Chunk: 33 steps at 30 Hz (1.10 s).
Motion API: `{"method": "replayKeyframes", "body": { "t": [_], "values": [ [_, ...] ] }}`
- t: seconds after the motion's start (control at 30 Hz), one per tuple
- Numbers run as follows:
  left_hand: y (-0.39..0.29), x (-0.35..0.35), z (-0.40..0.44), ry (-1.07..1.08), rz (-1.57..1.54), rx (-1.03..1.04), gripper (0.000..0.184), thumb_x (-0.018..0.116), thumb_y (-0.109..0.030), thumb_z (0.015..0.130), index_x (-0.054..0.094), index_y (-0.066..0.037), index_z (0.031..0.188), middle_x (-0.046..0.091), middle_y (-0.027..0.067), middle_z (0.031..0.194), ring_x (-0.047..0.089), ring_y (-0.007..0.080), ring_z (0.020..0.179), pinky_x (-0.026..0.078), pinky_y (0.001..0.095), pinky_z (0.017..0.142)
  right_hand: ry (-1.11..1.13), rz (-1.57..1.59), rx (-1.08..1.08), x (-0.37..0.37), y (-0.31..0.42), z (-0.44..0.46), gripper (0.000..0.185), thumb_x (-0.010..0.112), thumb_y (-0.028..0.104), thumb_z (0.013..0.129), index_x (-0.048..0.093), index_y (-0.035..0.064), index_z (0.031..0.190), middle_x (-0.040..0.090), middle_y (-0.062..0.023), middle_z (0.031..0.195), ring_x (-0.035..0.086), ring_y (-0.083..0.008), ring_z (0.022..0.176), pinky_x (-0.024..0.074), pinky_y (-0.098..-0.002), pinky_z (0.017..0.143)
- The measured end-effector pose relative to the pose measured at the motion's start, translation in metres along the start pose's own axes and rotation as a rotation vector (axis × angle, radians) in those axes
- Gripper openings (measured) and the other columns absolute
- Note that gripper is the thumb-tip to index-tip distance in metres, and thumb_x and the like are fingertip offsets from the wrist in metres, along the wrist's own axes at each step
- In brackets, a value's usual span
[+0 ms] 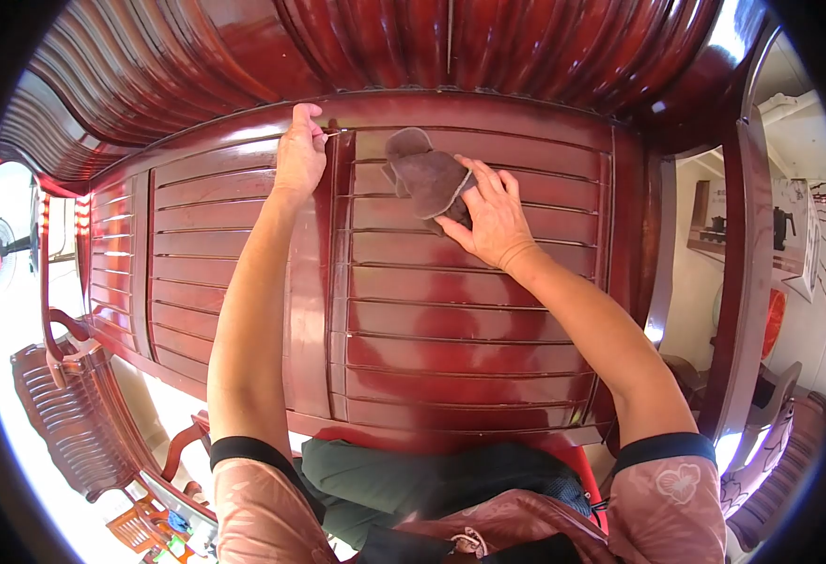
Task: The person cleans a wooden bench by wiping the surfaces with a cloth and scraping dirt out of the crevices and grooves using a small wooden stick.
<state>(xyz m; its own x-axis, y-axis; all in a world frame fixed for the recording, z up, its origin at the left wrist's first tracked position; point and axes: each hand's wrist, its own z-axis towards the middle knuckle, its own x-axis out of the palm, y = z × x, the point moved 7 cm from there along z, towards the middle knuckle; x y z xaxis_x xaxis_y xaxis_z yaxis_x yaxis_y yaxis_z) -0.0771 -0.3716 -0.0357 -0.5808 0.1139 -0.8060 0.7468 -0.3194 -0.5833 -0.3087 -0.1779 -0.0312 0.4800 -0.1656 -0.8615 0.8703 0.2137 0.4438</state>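
My left hand (301, 155) is over the back part of the slatted red-brown wooden bench seat (469, 320), its fingers pinched together. From the fingertips a thin pale stick (334, 134) points right, over the dark upright bar between two slatted panels; its exact kind is too small to make out. My right hand (493, 211) grips a brown cloth (427, 179) edged with lighter stitching. Bunched up, the cloth rests on the upper slats of the right panel, and my palm hides part of it.
Behind the seat rises the curved, glossy backrest (366, 47). A wooden armrest post (747, 263) stands at right, with a printed box (761, 226) beyond it. Lower left are a wooden chair (75, 414) and, farther up, a fan (0, 254).
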Motion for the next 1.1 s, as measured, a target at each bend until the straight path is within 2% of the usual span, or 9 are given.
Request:
{"method": "replayKeyframes", "body": {
  "t": [0.2, 0.8, 0.9, 1.1],
  "values": [
    [-0.018, -0.008, 0.002, -0.059, 0.041, 0.059, 0.045, 0.061, 0.008, 0.084, 0.045, -0.008, 0.123, 0.062, 0.0148, 0.081, 0.065, 0.0368, 0.081, 0.051, 0.0465, 0.074, 0.009, -0.011, 0.001, 0.001, 0.000, 0.000, 0.055, 0.071, 0.041, 0.082, 0.062, 0.0029, 0.121, 0.046, -0.0170, 0.146, 0.043, -0.0345, 0.134, 0.0297, -0.0511, 0.110],
    [-0.026, -0.004, 0.009, -0.038, 0.129, 0.009, 0.050, 0.062, 0.010, 0.079, 0.046, -0.009, 0.123, 0.064, 0.0131, 0.077, 0.067, 0.0352, 0.075, 0.053, 0.0452, 0.071, 0.029, -0.025, 0.004, 0.002, -0.001, -0.001, 0.054, 0.070, 0.043, 0.083, 0.063, 0.0040, 0.120, 0.046, -0.0163, 0.146, 0.044, -0.0342, 0.134, 0.0294, -0.0508, 0.110],
    [-0.016, -0.003, 0.011, -0.079, 0.072, -0.030, 0.049, 0.066, 0.007, 0.081, 0.046, -0.008, 0.122, 0.066, 0.0118, 0.076, 0.068, 0.0316, 0.076, 0.054, 0.0425, 0.072, 0.020, -0.020, 0.001, 0.001, -0.001, -0.001, 0.055, 0.070, 0.043, 0.083, 0.063, 0.0038, 0.120, 0.047, -0.0166, 0.146, 0.044, -0.0343, 0.134, 0.0293, -0.0508, 0.110],
    [0.014, 0.003, 0.013, -0.078, -0.191, -0.195, 0.052, 0.077, 0.001, 0.079, 0.047, -0.006, 0.121, 0.071, 0.0088, 0.081, 0.067, 0.0190, 0.075, 0.053, 0.0331, 0.075, 0.032, -0.022, 0.009, 0.002, -0.002, -0.001, 0.055, 0.070, 0.043, 0.082, 0.063, 0.0039, 0.120, 0.046, -0.0164, 0.147, 0.043, -0.0340, 0.135, 0.0290, -0.0508, 0.110]
  ]
}}
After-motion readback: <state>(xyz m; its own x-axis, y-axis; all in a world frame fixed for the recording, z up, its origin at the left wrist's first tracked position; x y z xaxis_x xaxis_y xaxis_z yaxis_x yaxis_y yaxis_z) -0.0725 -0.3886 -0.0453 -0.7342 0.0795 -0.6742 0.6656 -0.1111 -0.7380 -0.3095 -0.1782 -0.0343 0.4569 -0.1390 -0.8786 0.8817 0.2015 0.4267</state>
